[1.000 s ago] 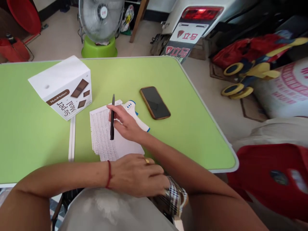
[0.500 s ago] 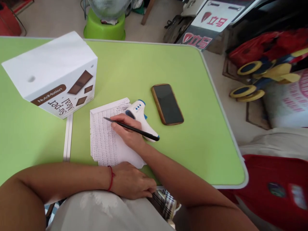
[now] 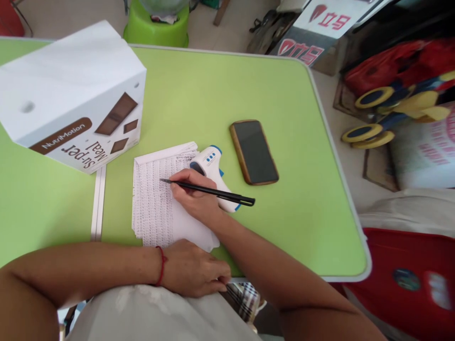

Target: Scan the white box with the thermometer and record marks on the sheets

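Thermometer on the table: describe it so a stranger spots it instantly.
On the green table, find the handwritten paper. The thermometer lies at its far right corner, left of the phone; it alone is white with blue trim and dots.

The table (image 3: 199,94) is light green. The box (image 3: 71,90) is white, printed with brown bars and a brown label. The paper (image 3: 152,208) is white, filled with dense rows of dark script. The pen (image 3: 220,193) is black. The thermometer (image 3: 210,162) is white with blue trim. The phone (image 3: 254,151) shows a black screen in a brown case. The band (image 3: 160,266) is red; the cloth (image 3: 245,300) is checked.
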Available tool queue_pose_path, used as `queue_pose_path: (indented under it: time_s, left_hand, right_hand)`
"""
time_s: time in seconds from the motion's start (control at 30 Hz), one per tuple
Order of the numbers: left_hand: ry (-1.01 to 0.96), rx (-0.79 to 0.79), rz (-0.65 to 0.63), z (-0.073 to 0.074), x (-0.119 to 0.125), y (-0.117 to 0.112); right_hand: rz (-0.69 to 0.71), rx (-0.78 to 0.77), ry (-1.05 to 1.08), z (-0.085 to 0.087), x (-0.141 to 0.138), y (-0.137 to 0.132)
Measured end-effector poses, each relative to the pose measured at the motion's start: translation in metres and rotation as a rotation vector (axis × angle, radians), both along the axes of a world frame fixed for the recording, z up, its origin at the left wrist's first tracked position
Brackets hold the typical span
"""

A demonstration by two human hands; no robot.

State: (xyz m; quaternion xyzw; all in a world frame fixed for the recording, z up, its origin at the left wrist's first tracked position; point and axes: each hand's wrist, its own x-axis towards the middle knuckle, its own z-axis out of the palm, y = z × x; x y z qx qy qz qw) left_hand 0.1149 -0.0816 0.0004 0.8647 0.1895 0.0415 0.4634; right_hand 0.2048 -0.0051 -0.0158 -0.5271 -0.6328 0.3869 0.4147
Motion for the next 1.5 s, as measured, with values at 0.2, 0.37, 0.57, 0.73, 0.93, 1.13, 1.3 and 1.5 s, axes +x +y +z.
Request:
queue_pose_path:
  time_s: [0.2, 0.37, 0.57, 0.73, 0.93, 1.13, 1.3, 1.5]
  left_hand:
    - [0.037, 0.004, -0.022, 0.0009, 0.0001, 0.0009]
    - [0.01, 0.016, -0.016, 0.0009, -0.0005, 0.0005]
    - [0.032, 0.027, -0.039, 0.0023, 0.0001, 0.002]
    - [0.029, 0.024, -0.045, 0.0025, -0.0001, 0.0018]
    - [0.035, 0.028, -0.047, 0.0025, 0.0001, 0.0021]
    - [0.049, 0.013, -0.07, 0.0043, 0.0002, 0.0042]
    - [0.069, 0.02, -0.084, 0.0055, 0.0004, 0.0046]
    - [0.073, 0.026, -0.097, 0.0068, 0.0002, 0.0053]
  right_hand:
    - [0.075, 0.044, -0.043, 0.0047, -0.0001, -0.0006]
    - [0.107, 0.069, -0.099, 0.0033, 0.0019, 0.001]
    - [0.144, 0.128, -0.117, 0.0009, 0.0026, 0.0024]
    - [0.184, 0.157, -0.111, 0.0009, 0.0023, 0.0025]
    - [0.192, 0.183, -0.1, -0.0006, 0.0022, 0.0022]
    - [0.193, 0.173, -0.135, -0.0018, 0.0036, 0.0014]
    - [0.183, 0.2, -0.152, -0.0032, 0.0043, 0.0017]
    - [0.163, 0.239, -0.15, -0.0012, 0.0039, 0.0031]
